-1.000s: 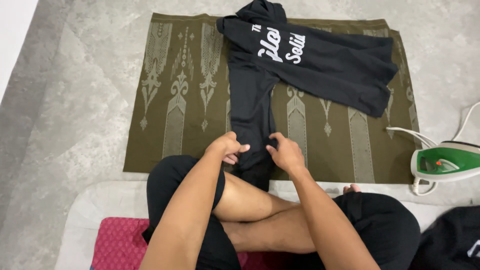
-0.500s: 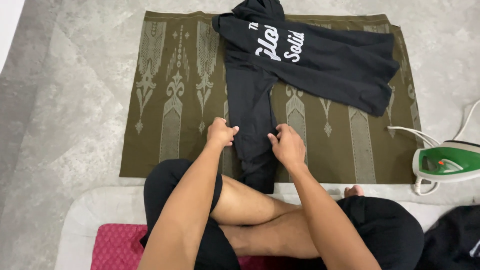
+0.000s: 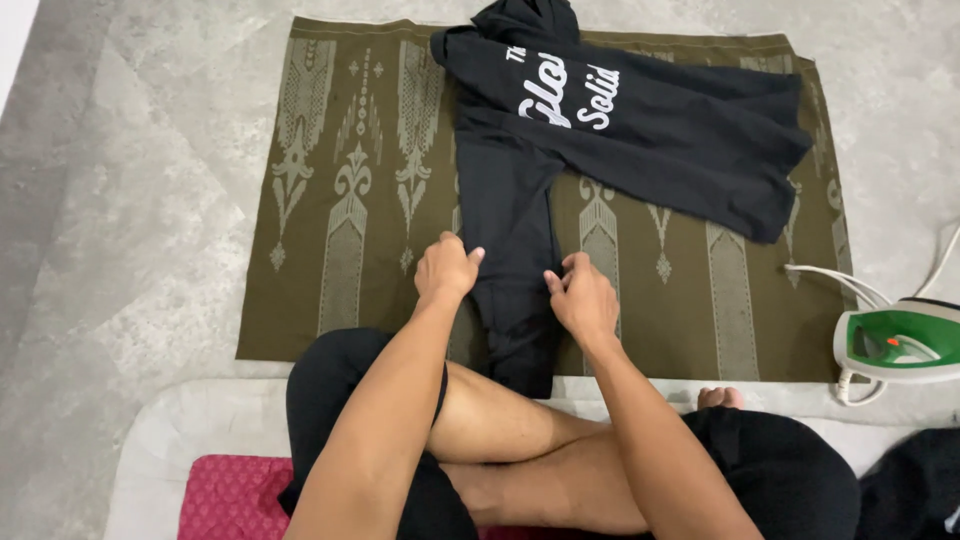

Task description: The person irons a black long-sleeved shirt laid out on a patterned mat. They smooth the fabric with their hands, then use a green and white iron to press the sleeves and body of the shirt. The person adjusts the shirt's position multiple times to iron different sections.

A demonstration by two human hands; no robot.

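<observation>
The left hand (image 3: 445, 270) and right hand (image 3: 582, 297) each pinched, grip closed, an edge of the black sweatshirt (image 3: 610, 130) sleeve on the olive patterned cloth (image 3: 340, 200), seemingly flattening it; smoothing further would likely need even outward tension.

This looks like a room in a home, with laundry being pressed at floor level: an olive patterned cloth (image 3: 340, 200) is spread flat on a grey marbled stone floor (image 3: 130, 200), a black garment (image 3: 620, 120) lies on it, and a green and white iron (image 3: 900, 345) with its white cord stands just off the cloth's right edge. The person sits cross-legged on a pale mat (image 3: 190, 430) with a pink cushion (image 3: 230, 500), probably soft bedding, though only its edge shows.
</observation>
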